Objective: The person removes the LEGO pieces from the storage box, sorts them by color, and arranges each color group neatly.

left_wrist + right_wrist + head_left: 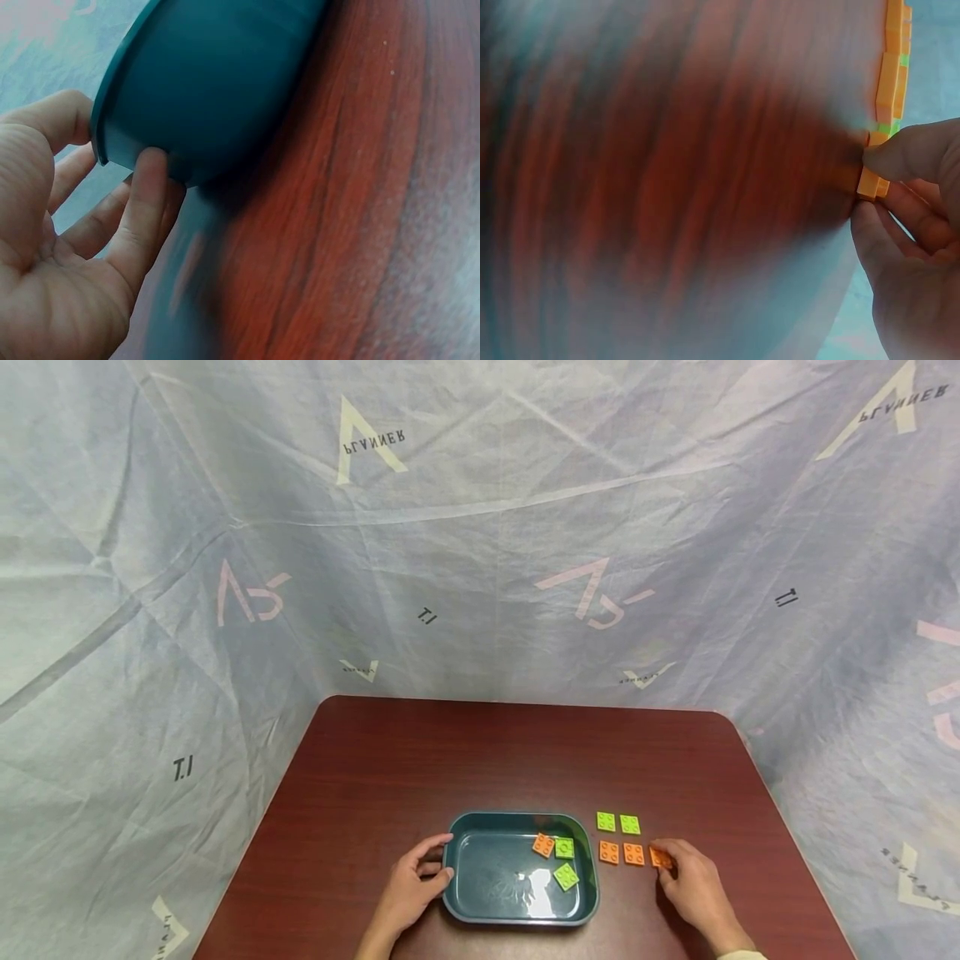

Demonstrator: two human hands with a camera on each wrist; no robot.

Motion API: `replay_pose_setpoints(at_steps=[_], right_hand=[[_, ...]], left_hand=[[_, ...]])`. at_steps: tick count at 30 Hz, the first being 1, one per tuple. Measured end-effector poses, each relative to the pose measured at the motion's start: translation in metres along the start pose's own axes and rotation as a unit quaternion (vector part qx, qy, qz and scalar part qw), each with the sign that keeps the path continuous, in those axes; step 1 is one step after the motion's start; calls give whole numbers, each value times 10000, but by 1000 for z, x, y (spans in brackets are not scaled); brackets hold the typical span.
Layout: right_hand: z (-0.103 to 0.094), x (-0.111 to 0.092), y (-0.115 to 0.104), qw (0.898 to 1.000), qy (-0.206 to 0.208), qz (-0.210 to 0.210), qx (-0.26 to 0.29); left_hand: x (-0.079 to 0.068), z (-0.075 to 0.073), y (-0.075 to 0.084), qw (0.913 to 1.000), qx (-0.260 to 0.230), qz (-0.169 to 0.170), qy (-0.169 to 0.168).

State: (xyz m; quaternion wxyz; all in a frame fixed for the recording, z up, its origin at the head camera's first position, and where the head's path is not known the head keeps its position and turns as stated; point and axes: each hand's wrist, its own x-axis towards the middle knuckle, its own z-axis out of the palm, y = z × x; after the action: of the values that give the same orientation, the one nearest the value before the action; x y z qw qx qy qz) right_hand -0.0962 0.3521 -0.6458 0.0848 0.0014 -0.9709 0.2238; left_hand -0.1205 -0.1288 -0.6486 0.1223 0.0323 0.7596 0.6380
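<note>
My left hand (408, 889) holds the left end of a dark teal tray (517, 922), thumb and fingertips at its rim and outer wall. In the left wrist view, the fingers (151, 169) meet the outside of that wall. My right hand (693, 885) pinches an orange toy brick (660, 857) between thumb and fingers, low over the table. The same orange brick (870, 180) shows its edge in the right wrist view. Left of it lie two more orange bricks (633, 854), with two green bricks (606, 822) behind them.
Inside the tray, toward its right side, are an orange brick (543, 845) and two green bricks (566, 877). The dark red wooden table (510, 752) has rounded far corners. Grey printed sheeting (480, 568) hangs behind it and at both sides.
</note>
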Motion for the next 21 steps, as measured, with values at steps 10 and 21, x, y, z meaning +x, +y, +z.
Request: replay_pose_setpoints(at_steps=[10,21], right_hand=[[0,1,-3,9990,-335,302,-17],[-7,3,-14,9998,79,108,161]], left_hand=[[0,-1,0,9999,56,88,-55],[0,-1,0,9999,80,79,-63]])
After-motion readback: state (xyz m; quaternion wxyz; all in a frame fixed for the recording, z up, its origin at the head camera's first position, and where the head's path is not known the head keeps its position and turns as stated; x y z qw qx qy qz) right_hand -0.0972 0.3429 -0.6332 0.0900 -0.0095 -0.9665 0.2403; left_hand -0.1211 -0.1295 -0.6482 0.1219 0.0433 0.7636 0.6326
